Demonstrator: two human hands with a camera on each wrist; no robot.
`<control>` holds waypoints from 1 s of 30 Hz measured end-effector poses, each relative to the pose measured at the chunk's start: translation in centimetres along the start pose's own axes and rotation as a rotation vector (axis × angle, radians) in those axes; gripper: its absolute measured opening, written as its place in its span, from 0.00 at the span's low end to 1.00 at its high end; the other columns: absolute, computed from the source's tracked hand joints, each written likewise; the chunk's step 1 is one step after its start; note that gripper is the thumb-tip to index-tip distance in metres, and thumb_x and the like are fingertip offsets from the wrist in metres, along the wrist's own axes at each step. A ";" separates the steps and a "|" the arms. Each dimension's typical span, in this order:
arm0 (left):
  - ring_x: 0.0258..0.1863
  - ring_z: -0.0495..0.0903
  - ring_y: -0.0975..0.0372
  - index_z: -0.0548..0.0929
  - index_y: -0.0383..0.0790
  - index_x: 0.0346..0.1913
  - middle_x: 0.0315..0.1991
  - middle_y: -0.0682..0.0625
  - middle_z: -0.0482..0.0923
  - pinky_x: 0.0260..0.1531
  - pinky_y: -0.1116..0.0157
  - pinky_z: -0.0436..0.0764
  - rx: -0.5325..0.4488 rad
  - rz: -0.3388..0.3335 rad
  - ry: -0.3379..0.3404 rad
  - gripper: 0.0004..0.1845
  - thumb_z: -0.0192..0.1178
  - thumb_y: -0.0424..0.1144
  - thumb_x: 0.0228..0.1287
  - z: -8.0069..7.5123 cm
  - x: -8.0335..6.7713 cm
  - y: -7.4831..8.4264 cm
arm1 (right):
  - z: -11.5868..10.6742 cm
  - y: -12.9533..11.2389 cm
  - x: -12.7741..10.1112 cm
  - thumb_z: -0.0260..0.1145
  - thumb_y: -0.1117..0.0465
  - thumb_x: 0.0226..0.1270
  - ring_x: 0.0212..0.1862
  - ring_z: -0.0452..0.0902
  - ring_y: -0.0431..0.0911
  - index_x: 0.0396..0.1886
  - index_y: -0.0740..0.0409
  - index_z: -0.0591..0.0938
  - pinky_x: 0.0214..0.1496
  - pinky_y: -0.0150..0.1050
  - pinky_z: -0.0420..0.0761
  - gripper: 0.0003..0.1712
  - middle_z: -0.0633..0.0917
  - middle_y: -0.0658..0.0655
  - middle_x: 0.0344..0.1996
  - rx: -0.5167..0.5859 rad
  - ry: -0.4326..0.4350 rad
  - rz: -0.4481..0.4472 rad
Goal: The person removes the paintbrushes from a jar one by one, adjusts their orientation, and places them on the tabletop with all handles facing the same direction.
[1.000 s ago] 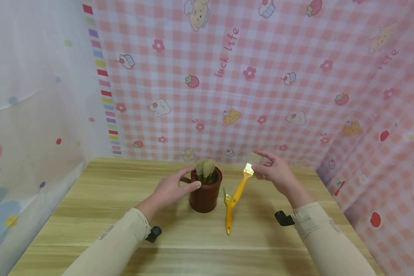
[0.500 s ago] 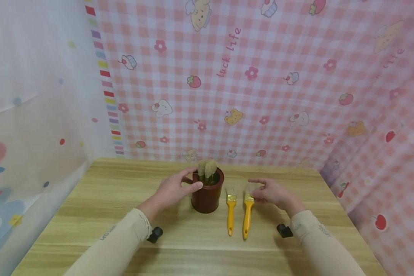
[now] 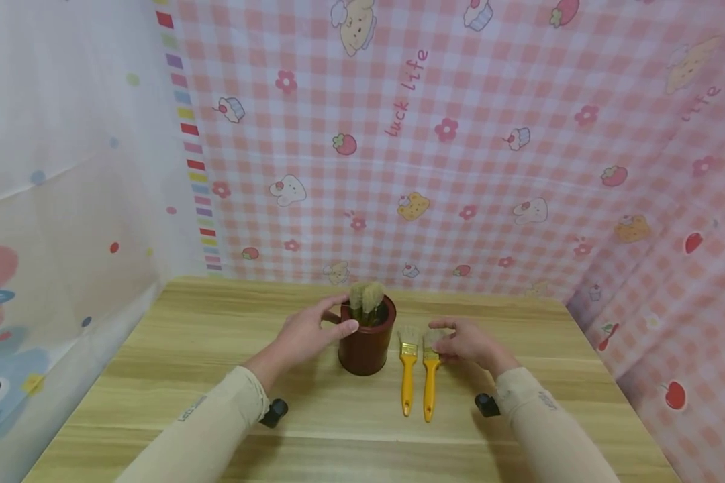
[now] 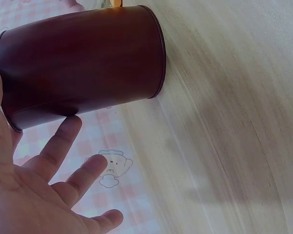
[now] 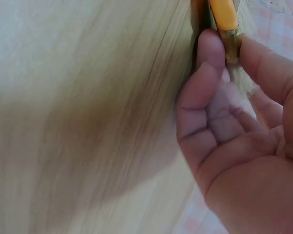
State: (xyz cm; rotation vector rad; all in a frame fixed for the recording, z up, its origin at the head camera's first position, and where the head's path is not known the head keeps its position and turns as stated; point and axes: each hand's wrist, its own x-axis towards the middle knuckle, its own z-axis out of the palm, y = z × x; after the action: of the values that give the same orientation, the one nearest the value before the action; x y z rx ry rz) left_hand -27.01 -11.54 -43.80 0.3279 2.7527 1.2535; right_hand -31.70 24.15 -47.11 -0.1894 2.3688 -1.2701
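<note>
- My right hand [image 3: 470,341] pinches the right brush [image 3: 429,396] near its metal band, thumb on one side and fingers on the other; it lies just beside the left brush [image 3: 407,384], both handles pointing toward my head camera.
- My left hand [image 3: 308,335] rests at the rim of the upright brown cup [image 3: 362,352], fingers loosely spread, one fingertip against its wall; how firmly it presses, I cannot tell.
- I see a narrow strip of wood between cup and left brush, and wider room left of the cup and beyond my right hand.
- The far edge of the table [image 3: 338,446] runs behind the cup, before a checked cloth [image 3: 435,164].
- I count one cup, two brushes lying down, at least two bristle heads [image 3: 372,296] standing in the cup.
- Orange tapered handles, shiny gold bands, pale bristles; smooth dark cylinder; streaked wood grain; wrinkled pink fabric.
</note>
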 end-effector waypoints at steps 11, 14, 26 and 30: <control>0.71 0.79 0.44 0.65 0.71 0.82 0.65 0.49 0.85 0.71 0.34 0.71 -0.008 -0.010 0.001 0.39 0.61 0.71 0.71 0.0 -0.1 0.1 | 0.7 0.0 0.7 0.71 0.68 0.74 0.36 0.84 0.45 0.73 0.66 0.77 0.39 0.38 0.86 0.30 0.84 0.61 0.41 -0.075 0.089 0.029; 0.70 0.80 0.45 0.65 0.71 0.82 0.65 0.49 0.85 0.71 0.35 0.73 -0.007 -0.011 0.003 0.39 0.62 0.70 0.71 0.1 -0.1 0.2 | 0.7 0.2 0.8 0.71 0.68 0.74 0.38 0.85 0.45 0.74 0.65 0.76 0.41 0.38 0.87 0.31 0.85 0.62 0.44 -0.078 0.086 0.029; 0.69 0.81 0.45 0.64 0.72 0.82 0.65 0.49 0.85 0.70 0.35 0.74 -0.010 -0.018 0.002 0.39 0.61 0.69 0.72 0.2 -0.1 0.1 | 0.9 0.3 0.8 0.69 0.67 0.76 0.43 0.83 0.44 0.76 0.64 0.75 0.48 0.39 0.89 0.31 0.86 0.65 0.52 -0.071 0.072 -0.001; 0.69 0.80 0.44 0.64 0.72 0.82 0.65 0.49 0.85 0.70 0.35 0.74 -0.008 -0.016 -0.002 0.39 0.62 0.70 0.72 0.2 0.0 0.2 | 0.9 0.4 0.9 0.68 0.68 0.77 0.44 0.83 0.44 0.76 0.63 0.75 0.49 0.39 0.90 0.30 0.85 0.64 0.52 -0.055 0.077 0.014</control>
State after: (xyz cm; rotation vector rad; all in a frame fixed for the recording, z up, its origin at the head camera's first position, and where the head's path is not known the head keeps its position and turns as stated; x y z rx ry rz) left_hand -26.91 -11.25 -43.83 0.3063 2.7425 1.2588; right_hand -32.04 23.39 -48.15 -0.1425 2.4681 -1.2267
